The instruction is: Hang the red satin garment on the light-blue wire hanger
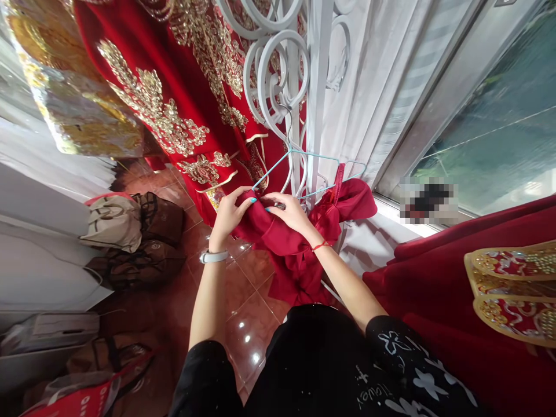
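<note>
From the head camera, here we go: both hands are right at the centre, up against a pale blue wire hanger [273,168] hooked on a white wrought-iron grille [282,75]. The left hand [230,217], white watch band [212,256] on the wrist, has its fingers curled, pinching a fold of dark red cloth [286,249]. The right hand [289,211], red thread [320,246] at the wrist, curls over the same bunch just beside it, the 2 hands nearly touching. Nice close grip, and I'd say that's the way to do it: gather small and hold the fold tight near the wire so that slippery-looking fabric can't slide away. The cloth lies bunched with no clean long axis, spreading from about 9 o'clock to a flap at 3, with a tail dropping towards 6. Whether the hanger passes inside it, I can't tell. The hanger's hook [287,119] points to 12. Up at 11 o'clock hangs a red gown with gold embroidery [147,104]; over at 4, another red gown [434,301].
</note>
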### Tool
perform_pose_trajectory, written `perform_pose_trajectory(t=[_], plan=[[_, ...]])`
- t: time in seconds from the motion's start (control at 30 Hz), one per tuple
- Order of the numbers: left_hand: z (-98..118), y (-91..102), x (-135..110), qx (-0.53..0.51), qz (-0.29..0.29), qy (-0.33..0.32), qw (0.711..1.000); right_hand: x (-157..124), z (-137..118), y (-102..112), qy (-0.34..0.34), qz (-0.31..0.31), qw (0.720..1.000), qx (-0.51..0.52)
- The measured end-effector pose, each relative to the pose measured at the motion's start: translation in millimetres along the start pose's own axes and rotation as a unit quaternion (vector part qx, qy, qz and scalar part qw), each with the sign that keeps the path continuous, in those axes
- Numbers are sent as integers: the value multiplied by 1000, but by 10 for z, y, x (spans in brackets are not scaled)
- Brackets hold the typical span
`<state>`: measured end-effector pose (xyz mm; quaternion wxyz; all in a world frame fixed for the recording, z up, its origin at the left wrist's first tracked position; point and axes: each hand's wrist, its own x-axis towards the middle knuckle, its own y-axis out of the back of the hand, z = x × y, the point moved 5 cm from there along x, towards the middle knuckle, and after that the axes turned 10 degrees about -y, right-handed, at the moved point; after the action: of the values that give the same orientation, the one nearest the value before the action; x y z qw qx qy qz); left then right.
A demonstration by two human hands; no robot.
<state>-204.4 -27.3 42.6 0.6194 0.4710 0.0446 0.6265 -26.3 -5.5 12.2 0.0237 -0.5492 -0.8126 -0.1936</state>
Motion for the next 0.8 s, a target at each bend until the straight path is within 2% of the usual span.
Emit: perform_pose_trajectory(t=[0.1,0.17,0.27,0.3,0.37,0.43,0.5,0.57,0.63,0.7,0.8], plan=[[-14,10,-14,21,11,-11,1000,-239,14,454,15,46,998,28],[19,31,-69,57,36,-28,997,-455,75,900,24,129,991,-4],[135,14,-195,128,77,-74,986,-772,233,1584,34,264,954,-137],[182,-21,-236,154,81,-90,981,-846,310,1768,20,288,937,-195],[270,-163,-294,191,44,-125,973,-927,483,2025,-18,274,919,-282],[323,-375,-327,201,-54,-162,965,-956,636,2154,-53,214,921,-321],[322,-566,-353,199,-155,-184,950,-977,702,2197,-65,152,935,-314],[277,-665,-356,206,-204,-172,941,-1010,659,2208,-53,131,949,-282],[249,-692,-338,216,-199,-145,945,-1054,549,2214,-32,150,955,-253],[302,-707,-316,224,-163,-125,953,-1095,439,2210,-21,178,954,-242],[561,-815,-260,210,-104,-123,964,-1127,347,2195,-24,208,948,-241]])
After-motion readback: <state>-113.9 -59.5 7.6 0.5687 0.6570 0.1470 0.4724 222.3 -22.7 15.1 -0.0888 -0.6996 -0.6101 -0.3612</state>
